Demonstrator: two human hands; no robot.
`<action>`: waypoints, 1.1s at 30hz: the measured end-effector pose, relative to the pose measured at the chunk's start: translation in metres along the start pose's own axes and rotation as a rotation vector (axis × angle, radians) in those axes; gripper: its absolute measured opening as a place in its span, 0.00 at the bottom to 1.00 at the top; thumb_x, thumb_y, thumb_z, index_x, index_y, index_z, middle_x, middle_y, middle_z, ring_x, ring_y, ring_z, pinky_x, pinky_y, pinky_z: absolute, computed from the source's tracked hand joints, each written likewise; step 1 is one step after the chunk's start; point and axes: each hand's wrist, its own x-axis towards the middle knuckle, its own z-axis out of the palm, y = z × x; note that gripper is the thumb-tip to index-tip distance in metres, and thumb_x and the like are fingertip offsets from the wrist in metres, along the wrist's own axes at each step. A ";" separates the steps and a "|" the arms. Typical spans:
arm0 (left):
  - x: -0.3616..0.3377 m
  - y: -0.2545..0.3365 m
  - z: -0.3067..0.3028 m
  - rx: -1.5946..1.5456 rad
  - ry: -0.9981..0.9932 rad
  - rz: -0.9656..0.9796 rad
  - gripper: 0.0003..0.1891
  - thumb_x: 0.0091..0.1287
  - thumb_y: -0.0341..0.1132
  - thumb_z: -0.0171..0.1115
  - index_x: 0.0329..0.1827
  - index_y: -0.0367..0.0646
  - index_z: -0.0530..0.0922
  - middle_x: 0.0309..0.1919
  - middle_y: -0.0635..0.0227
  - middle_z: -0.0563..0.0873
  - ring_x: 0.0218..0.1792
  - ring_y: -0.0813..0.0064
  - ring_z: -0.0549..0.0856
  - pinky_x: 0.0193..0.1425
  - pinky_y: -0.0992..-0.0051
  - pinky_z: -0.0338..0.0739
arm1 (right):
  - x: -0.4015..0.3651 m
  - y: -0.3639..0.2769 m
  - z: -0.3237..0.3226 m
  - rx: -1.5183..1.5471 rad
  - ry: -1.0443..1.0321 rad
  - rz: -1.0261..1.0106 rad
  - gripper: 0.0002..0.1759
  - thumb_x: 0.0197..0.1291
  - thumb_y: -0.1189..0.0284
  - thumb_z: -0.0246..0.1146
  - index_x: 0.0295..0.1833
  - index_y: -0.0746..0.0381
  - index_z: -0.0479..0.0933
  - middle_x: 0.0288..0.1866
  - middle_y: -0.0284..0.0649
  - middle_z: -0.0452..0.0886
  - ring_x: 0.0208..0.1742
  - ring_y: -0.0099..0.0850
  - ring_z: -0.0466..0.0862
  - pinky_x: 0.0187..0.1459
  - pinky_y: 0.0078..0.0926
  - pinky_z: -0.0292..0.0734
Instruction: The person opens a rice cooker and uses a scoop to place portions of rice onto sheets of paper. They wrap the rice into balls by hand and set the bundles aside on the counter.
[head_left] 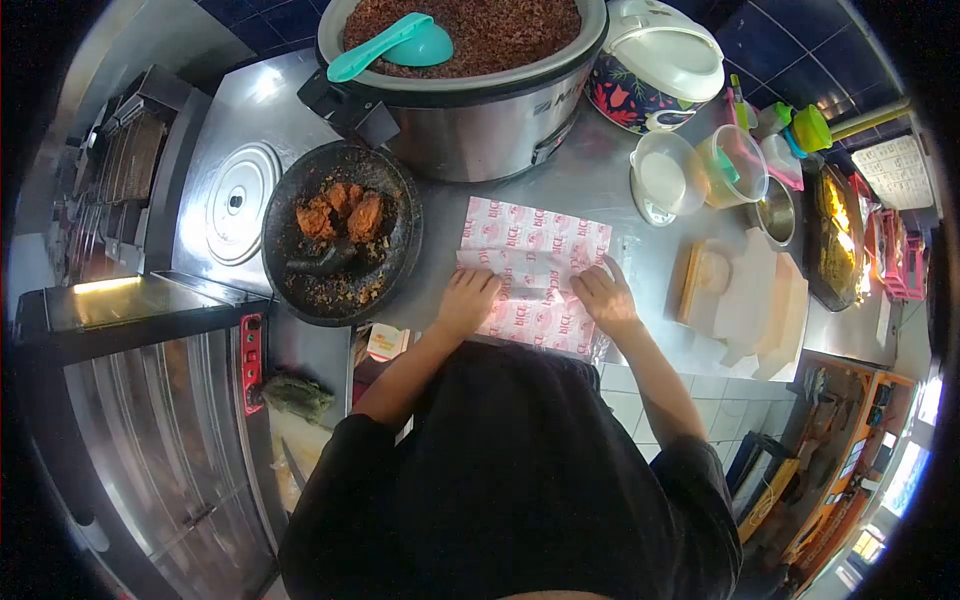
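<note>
A sheet of white food wrapping paper [535, 235] with red print lies on the steel counter in front of me, with a crease across its middle. My left hand [470, 300] grips the paper's left side, fingers curled on it. On the opposite side, my right hand [605, 296] pinches the paper near the crease. Left of the paper sits a dark stone mortar [400, 245] with fried chicken pieces [365, 218], crumbs and a stone pestle [325, 262]. Behind the paper stands a large cooker [480, 130] full of reddish-brown rice [500, 35], a turquoise rice scoop [420, 45] resting on top.
Clear plastic tubs [733, 165] and a floral rice cooker [655, 65] stand at the back right. An open food box [765, 300] is at the right edge. A round metal lid [243, 203] lies left of the mortar. A glass display cabinet [150, 420] is at lower left.
</note>
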 end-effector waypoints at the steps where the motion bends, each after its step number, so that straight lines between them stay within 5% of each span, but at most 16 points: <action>1: -0.003 -0.002 0.000 -0.001 -0.006 -0.001 0.13 0.60 0.34 0.64 0.49 0.46 0.82 0.43 0.67 0.82 0.47 0.61 0.83 0.59 0.58 0.77 | -0.002 0.000 0.003 0.030 -0.014 0.023 0.10 0.53 0.73 0.65 0.43 0.58 0.83 0.40 0.34 0.83 0.53 0.32 0.84 0.70 0.48 0.74; 9: 0.007 -0.006 -0.014 -0.108 -0.105 0.067 0.12 0.65 0.34 0.64 0.50 0.44 0.82 0.51 0.64 0.83 0.54 0.58 0.81 0.60 0.58 0.77 | -0.006 0.003 0.008 0.175 -0.123 0.037 0.15 0.57 0.73 0.65 0.51 0.59 0.83 0.53 0.37 0.84 0.58 0.36 0.83 0.65 0.40 0.77; 11: 0.014 -0.003 -0.030 -0.116 -0.154 0.074 0.13 0.65 0.35 0.64 0.52 0.43 0.82 0.52 0.63 0.83 0.55 0.58 0.81 0.61 0.58 0.77 | 0.007 0.001 -0.010 0.297 -0.286 0.093 0.18 0.61 0.72 0.64 0.58 0.58 0.82 0.58 0.37 0.83 0.61 0.36 0.81 0.65 0.41 0.77; 19: 0.014 -0.034 -0.014 -0.039 -0.340 0.241 0.17 0.66 0.40 0.65 0.53 0.41 0.83 0.53 0.63 0.85 0.55 0.58 0.83 0.63 0.58 0.78 | -0.009 0.021 0.016 0.150 -0.296 -0.079 0.18 0.63 0.67 0.62 0.58 0.56 0.82 0.59 0.36 0.83 0.61 0.34 0.82 0.63 0.37 0.78; 21: 0.026 -0.031 -0.019 -0.226 -0.369 0.098 0.14 0.66 0.37 0.63 0.49 0.39 0.85 0.48 0.59 0.87 0.51 0.55 0.85 0.61 0.60 0.79 | -0.003 0.019 0.013 0.127 -0.266 -0.105 0.18 0.63 0.67 0.62 0.58 0.56 0.82 0.59 0.35 0.84 0.60 0.33 0.82 0.61 0.36 0.80; 25: 0.059 -0.042 -0.022 -0.337 -0.589 -0.016 0.12 0.64 0.35 0.64 0.47 0.39 0.86 0.42 0.53 0.88 0.50 0.52 0.86 0.60 0.60 0.80 | 0.024 0.007 0.010 0.128 -0.520 0.161 0.14 0.63 0.69 0.62 0.54 0.56 0.82 0.55 0.35 0.85 0.58 0.33 0.84 0.52 0.37 0.83; 27: 0.076 -0.042 -0.019 -0.350 -0.743 -0.281 0.12 0.61 0.34 0.66 0.46 0.41 0.86 0.42 0.51 0.88 0.50 0.50 0.87 0.58 0.59 0.80 | 0.044 0.007 0.013 0.098 -0.632 0.227 0.13 0.63 0.69 0.62 0.52 0.57 0.81 0.54 0.36 0.86 0.57 0.34 0.84 0.49 0.38 0.84; 29: 0.085 -0.033 -0.026 -0.395 -0.671 -0.373 0.13 0.59 0.34 0.69 0.46 0.42 0.87 0.43 0.52 0.88 0.50 0.50 0.87 0.57 0.58 0.81 | 0.058 0.007 0.015 0.197 -0.774 0.523 0.09 0.63 0.69 0.63 0.47 0.57 0.82 0.51 0.36 0.84 0.55 0.36 0.84 0.47 0.39 0.85; 31: 0.087 -0.026 -0.023 -0.437 -0.593 -0.466 0.13 0.57 0.34 0.71 0.45 0.43 0.88 0.44 0.53 0.89 0.50 0.50 0.87 0.57 0.58 0.81 | 0.058 0.007 0.018 0.217 -0.712 0.558 0.11 0.63 0.68 0.63 0.49 0.59 0.82 0.50 0.38 0.84 0.54 0.37 0.84 0.45 0.40 0.85; 33: 0.079 -0.020 -0.013 -0.234 -0.142 -0.303 0.14 0.56 0.32 0.72 0.45 0.42 0.88 0.42 0.54 0.89 0.48 0.52 0.88 0.53 0.58 0.82 | 0.055 0.003 0.020 0.242 -0.656 0.589 0.12 0.63 0.68 0.63 0.50 0.60 0.81 0.48 0.40 0.84 0.52 0.39 0.84 0.44 0.41 0.85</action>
